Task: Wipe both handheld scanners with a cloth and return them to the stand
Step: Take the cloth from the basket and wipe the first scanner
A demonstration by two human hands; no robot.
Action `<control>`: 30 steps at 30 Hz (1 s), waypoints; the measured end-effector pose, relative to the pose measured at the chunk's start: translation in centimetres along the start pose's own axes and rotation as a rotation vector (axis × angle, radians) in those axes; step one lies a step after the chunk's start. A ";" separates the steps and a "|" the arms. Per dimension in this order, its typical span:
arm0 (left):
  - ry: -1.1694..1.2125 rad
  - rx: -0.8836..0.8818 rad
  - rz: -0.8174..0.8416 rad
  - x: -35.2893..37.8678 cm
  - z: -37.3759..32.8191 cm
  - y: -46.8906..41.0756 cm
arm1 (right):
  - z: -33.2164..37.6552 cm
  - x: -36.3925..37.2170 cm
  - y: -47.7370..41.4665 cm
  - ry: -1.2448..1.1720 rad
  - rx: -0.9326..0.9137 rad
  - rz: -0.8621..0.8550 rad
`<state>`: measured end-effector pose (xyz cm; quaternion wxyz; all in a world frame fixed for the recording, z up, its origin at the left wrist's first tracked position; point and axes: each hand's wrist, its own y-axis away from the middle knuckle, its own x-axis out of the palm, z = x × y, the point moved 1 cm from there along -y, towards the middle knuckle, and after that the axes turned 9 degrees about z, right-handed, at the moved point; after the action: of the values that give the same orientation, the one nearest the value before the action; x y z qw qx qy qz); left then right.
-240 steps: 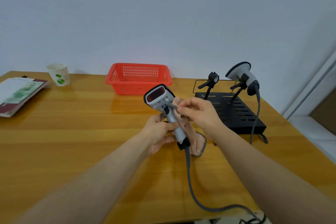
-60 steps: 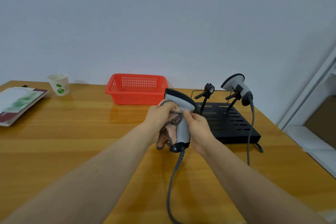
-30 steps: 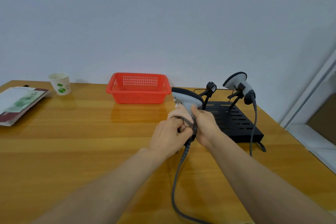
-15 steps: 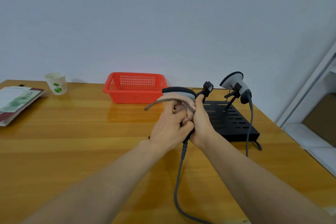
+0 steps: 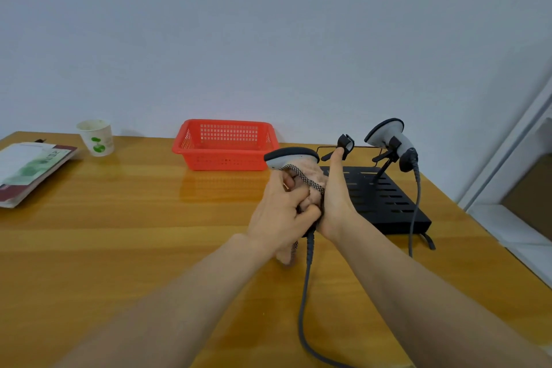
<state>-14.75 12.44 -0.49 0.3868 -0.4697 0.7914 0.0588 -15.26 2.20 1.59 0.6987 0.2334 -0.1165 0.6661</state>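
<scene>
We see the scanner (image 5: 291,157) upright between both hands over the table (image 5: 119,233), its dark-topped grey head poking out just above the fingers. Left hand (image 5: 279,212) is closed on the pinkish cloth (image 5: 310,185), pressing it to the handle. Right hand (image 5: 336,203) grips the handle from the other side, thumb raised. Grey cable (image 5: 306,278) drops below the hands. Second scanner (image 5: 388,137) sits on the black stand (image 5: 385,203), beyond the right hand.

Plain pale wall (image 5: 268,39) behind a glossy wooden table (image 5: 119,248); white window frame (image 5: 519,143) at right.
</scene>
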 end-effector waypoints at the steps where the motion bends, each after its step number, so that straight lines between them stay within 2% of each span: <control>1: 0.025 0.005 0.008 0.1 0.2 0.1 | 0.1 0.0 0.0 -0.031 0.006 0.007; 5: 0.066 0.078 0.019 0.8 0.7 0.8 | 0.5 -0.4 0.1 -0.091 0.106 -0.023; 8: 0.095 0.102 0.013 1.3 0.9 1.8 | 0.2 -0.8 -0.2 -0.019 0.185 -0.114; 12: 0.172 -0.004 -0.003 1.5 1.5 3.3 | -0.3 -1.7 -0.8 0.014 0.156 -0.253; 19: 0.146 -0.113 -0.037 0.9 -0.3 2.2 | -0.3 -1.7 -1.1 -0.117 0.112 -0.210; 22: 0.146 -0.200 -0.023 1.0 -0.7 2.3 | 0.1 -1.3 -1.0 -0.017 0.083 -0.244; 24: 0.232 -0.262 0.003 0.9 -0.8 1.9 | 0.1 -1.3 -0.9 0.014 0.055 -0.253; 26: 0.413 -0.339 0.054 0.6 -0.7 1.1 | 0.0 -1.5 -0.9 0.002 0.037 -0.265; 30: 0.751 -0.437 0.268 -0.4 -0.1 0.5 | -0.1 -1.5 -1.1 0.034 0.037 -0.321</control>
<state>-15.11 12.95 -0.33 -0.0465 -0.4226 0.8997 0.0995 -14.32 0.97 0.58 0.7935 0.2505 -0.0536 0.5520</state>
